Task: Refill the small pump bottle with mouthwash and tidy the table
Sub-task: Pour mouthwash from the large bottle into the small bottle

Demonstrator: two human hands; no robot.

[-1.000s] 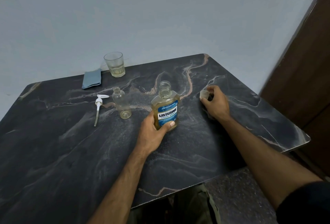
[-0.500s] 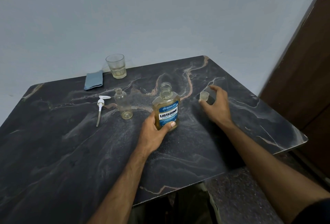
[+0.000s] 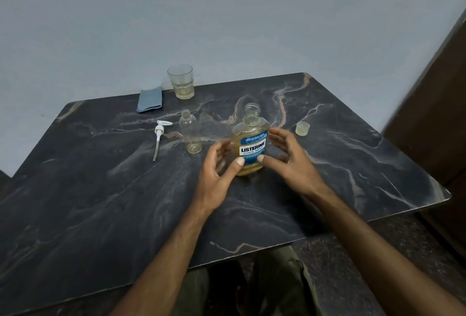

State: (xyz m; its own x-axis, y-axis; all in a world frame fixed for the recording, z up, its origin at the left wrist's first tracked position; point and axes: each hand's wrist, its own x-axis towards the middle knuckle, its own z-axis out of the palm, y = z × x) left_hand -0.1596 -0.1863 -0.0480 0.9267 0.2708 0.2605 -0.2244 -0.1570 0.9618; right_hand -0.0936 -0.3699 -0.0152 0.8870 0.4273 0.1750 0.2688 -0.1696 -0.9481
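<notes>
The uncapped mouthwash bottle (image 3: 252, 139), amber with a blue label, stands upright mid-table. My left hand (image 3: 216, 172) holds its left side, thumb on the label and blurred fingers beside it. My right hand (image 3: 290, 159) is spread around the bottle's right side, its thumb tip touching the lower label and its fingers curved close to the bottle. The small clear pump bottle (image 3: 190, 131) stands open to the left of the mouthwash bottle. Its white pump head (image 3: 159, 134) lies flat further left. The mouthwash cap (image 3: 302, 128) sits on the table to the right.
A drinking glass (image 3: 181, 81) with a little pale liquid stands at the back edge, a folded blue cloth (image 3: 150, 99) beside it. The dark marble table (image 3: 100, 202) meets a wall behind. A brown door is at the right.
My right hand let go of the cap, left it on the table and moved left to the mouthwash bottle. The left hand's grip on the bottle has loosened.
</notes>
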